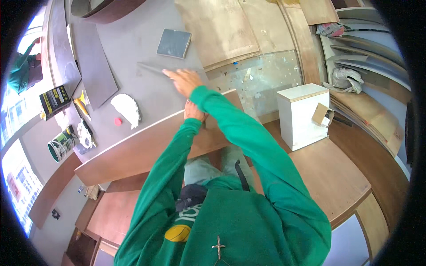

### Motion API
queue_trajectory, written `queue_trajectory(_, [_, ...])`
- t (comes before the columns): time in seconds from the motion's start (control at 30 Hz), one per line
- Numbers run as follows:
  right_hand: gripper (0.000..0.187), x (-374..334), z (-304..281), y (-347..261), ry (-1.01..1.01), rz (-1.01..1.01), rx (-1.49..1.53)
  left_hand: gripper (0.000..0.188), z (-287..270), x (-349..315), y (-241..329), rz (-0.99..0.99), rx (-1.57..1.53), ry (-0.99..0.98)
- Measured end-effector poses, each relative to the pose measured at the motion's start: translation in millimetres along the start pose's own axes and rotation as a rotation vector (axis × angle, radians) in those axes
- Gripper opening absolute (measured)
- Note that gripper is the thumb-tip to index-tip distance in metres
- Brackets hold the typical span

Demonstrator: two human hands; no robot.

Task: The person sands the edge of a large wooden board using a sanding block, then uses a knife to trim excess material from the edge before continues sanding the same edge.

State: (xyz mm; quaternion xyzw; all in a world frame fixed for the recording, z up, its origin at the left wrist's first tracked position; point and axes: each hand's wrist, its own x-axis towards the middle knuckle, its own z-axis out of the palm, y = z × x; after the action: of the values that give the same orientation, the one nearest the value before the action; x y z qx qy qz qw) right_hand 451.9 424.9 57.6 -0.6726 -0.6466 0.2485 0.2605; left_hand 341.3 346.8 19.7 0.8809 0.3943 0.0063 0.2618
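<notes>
My right hand (183, 82) reaches over the grey work surface (146, 95), its fingers stretched out toward the left. A thin dark streak, maybe a shadow, runs ahead of the fingertips. Just below it, my left hand (195, 111) is closed at the upper edge of a long brown wooden board (133, 153). That board stands along the near side of the work surface, in front of my legs. The right wrist partly covers the left fingers. Beyond the right hand lies a dark grey rectangular block (174, 43); neither hand touches it.
A crumpled white cloth (126, 109) and a red cap (117, 121) lie left. Beyond them are a yellow-handled tool (82, 106), a black box (54, 102) and a green-white can (62, 144). A white cabinet box (301, 117) stands right, near stacked curved panels (368, 53).
</notes>
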Motion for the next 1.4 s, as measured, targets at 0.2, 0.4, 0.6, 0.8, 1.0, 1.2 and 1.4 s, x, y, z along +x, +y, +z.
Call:
queue_trajectory(0.2, [0.068,72,9,-10,-0.073,-0.013,0.051,0.032,3,3,-5,-0.117,0.062,-0.186])
queue_trajectory(0.4, [0.089,127,-22,69,0.141,-0.012,-0.296,0.018,-8,21,28,0.088,0.06,0.2])
queue_trajectory(0.6, [0.09,78,-79,110,0.106,0.022,0.134,0.018,-8,16,25,0.013,0.071,0.107])
queue_trajectory(0.8, [0.082,-147,-130,194,0.021,0.411,0.743,0.019,-5,19,31,0.048,0.119,0.128])
queue_trajectory(1.0, [0.076,-292,-88,119,0.057,0.59,1.035,0.018,5,17,24,0.053,0.153,0.078])
queue_trajectory(1.2, [0.077,-228,-89,130,0.176,0.494,1.054,0.023,3,18,38,0.063,0.147,0.073])
queue_trajectory(1.4, [0.078,-253,-70,146,0.13,0.443,0.938,0.023,2,16,34,0.05,0.145,0.044])
